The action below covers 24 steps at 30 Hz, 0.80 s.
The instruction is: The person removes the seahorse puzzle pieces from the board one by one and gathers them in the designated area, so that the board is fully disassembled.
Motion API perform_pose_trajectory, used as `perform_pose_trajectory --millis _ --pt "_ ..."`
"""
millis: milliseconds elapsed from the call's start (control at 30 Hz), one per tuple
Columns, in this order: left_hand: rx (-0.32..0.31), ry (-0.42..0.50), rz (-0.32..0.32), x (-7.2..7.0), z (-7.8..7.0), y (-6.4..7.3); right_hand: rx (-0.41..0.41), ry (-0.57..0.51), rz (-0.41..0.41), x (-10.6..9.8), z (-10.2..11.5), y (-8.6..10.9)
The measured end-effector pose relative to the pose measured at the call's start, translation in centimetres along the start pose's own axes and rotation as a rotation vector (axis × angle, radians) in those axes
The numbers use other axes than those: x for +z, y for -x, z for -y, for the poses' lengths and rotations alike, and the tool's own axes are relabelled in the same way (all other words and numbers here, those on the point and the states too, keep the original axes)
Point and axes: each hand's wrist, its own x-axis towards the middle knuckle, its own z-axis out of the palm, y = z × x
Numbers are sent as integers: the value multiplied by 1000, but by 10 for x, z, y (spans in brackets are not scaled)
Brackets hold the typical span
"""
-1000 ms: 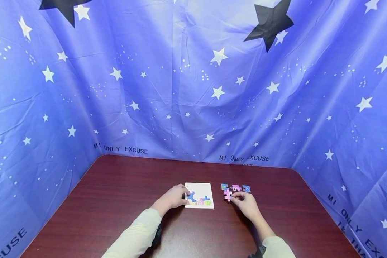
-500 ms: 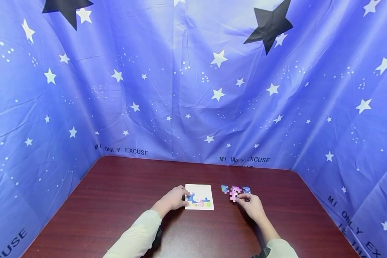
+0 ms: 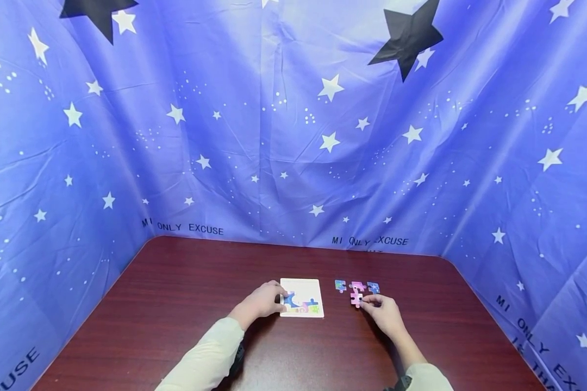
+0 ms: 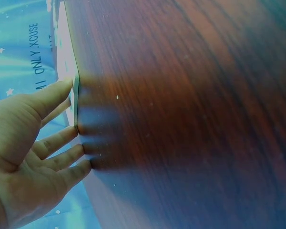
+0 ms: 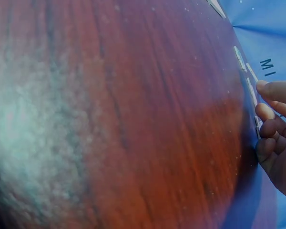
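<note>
A white square puzzle board (image 3: pixel 300 285) lies on the table, with blue, pink and green jigsaw pieces (image 3: pixel 291 298) along its near part. My left hand (image 3: pixel 260 300) rests at the board's left edge, thumb and fairly straight fingers touching it; in the left wrist view the thumb (image 4: pixel 57 93) lies over the edge. To the right of the board, my right hand (image 3: pixel 383 315) pinches a pink jigsaw piece (image 3: pixel 355 300) between thumb and fingertips. The held piece appears tipped up from the table in the right wrist view, just in front of another pink piece (image 3: pixel 357 285).
A blue-green jigsaw piece (image 3: pixel 340 285) and a blue one (image 3: pixel 373 287) lie in a row with the loose pink piece. The dark red-brown table (image 3: pixel 215 271) ends at a blue star-patterned cloth (image 3: pixel 283 217) on its far side and both flanks.
My right hand has moved slightly right with the pink jigsaw piece, from near the blue-green piece to in front of the other pink one. The left hand and board have stayed put.
</note>
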Motion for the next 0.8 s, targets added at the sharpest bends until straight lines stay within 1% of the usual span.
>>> perform_pose_trajectory --millis 200,467,567,800 --pt "-15 16 9 -1 0 0 27 -13 13 0 -2 -2" --pt "-37 37 20 -4 -1 0 20 -3 9 -2 -3 -5" --pt "-28 39 20 -5 -1 1 24 1 15 -3 -3 -5" --pt "-11 11 13 -3 0 0 34 -1 22 -6 -2 -3"
